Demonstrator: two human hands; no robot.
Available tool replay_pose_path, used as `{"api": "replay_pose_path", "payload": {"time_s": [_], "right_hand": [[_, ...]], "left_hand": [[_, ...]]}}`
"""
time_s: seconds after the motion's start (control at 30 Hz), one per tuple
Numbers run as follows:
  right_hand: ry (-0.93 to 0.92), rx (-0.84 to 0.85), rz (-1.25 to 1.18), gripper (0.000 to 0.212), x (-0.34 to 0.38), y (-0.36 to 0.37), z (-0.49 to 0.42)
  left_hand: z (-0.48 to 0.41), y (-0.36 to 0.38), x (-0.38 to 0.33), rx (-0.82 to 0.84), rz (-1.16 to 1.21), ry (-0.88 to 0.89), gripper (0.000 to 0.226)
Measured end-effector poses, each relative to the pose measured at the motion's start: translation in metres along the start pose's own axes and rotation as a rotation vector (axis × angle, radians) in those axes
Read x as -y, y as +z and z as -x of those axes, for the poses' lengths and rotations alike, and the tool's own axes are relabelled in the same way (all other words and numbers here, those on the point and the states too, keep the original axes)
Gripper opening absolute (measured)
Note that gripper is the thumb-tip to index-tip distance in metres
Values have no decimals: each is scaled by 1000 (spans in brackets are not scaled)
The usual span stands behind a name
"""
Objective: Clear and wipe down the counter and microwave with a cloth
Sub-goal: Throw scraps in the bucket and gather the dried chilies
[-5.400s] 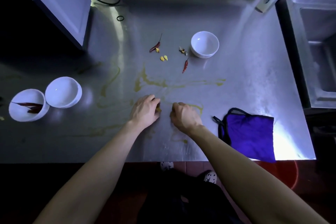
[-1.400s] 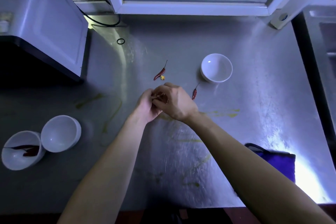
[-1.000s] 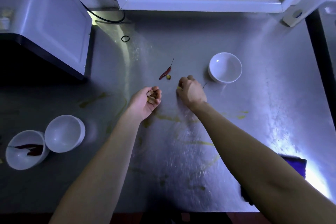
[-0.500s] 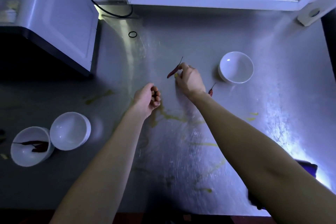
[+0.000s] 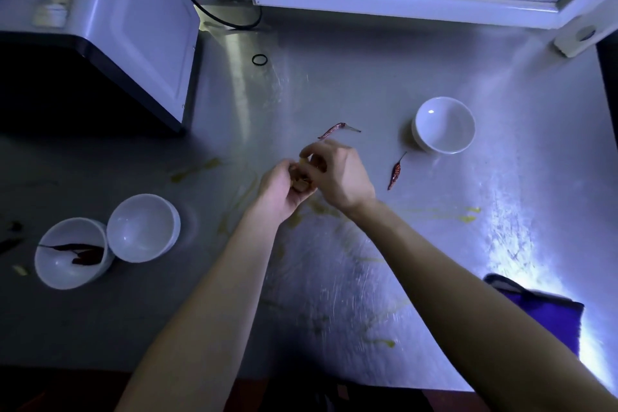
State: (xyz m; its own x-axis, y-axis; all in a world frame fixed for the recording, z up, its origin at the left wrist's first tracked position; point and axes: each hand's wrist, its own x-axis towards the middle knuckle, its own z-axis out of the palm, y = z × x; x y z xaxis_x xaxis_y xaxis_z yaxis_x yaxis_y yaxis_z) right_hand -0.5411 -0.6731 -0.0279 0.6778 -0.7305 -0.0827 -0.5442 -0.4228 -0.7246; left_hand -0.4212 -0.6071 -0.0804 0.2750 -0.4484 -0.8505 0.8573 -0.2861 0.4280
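On the counter (image 5: 334,84), the purple cloth (image 5: 541,314) is lying by the near right edge, well apart from both hands. The right hand (image 5: 337,174) is coming back from the chili (image 5: 334,132), pinching a small bit (image 5: 303,162). The left hand (image 5: 279,194) is cupping the gathered bits (image 5: 301,183), so clearing is going on.

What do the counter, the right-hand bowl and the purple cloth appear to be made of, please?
Counter: probably brushed stainless steel; grey, fine scratches, strong glare. Right-hand bowl: glossy white, likely glazed ceramic, though melamine is possible; sharp highlight inside. Purple cloth: soft matte fabric; limp folds, dark loop.
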Motion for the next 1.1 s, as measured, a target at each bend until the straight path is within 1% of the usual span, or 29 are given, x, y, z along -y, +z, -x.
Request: {"api": "replay_pose_path", "payload": {"time_s": [0.03,0.1,0.17,0.27,0.33,0.4,0.47,0.57,0.63,0.8,0.9,1.0,1.1], "right_hand": [[-12,42,17,13,8,3,7],[-28,129,82,22,19,9,16],[-55,186,152,28,30,11,23],[-97,148,211,23,45,11,36],[-94,92,242,19,50,11,48],[-90,61,297,23,50,11,62],[-84,91,358,25,50,12,79],[-86,177,437,24,54,10,102],[-101,203,467,24,60,12,117],[-186,229,445,25,83,35,148],[-251,235,436,25,104,56,156],[-303,232,421,24,130,77,160],[-349,241,428,25,159,101,155]], "left_hand": [[1,-1,1,1,-10,5,22],[6,-5,2,-17,-52,11,23],[13,-12,5,-26,-94,13,22],[25,-25,8,-18,-67,14,21],[37,-38,10,-25,-3,3,29],[51,-53,13,-10,34,10,36],[64,-74,16,-6,68,20,37],[84,-107,19,-2,127,38,32],[102,-129,23,3,159,54,31],[145,-194,31,-21,297,113,35],[167,-234,30,-65,352,148,37],[181,-275,20,-124,368,196,35],[187,-317,1,-147,415,247,34]]}}
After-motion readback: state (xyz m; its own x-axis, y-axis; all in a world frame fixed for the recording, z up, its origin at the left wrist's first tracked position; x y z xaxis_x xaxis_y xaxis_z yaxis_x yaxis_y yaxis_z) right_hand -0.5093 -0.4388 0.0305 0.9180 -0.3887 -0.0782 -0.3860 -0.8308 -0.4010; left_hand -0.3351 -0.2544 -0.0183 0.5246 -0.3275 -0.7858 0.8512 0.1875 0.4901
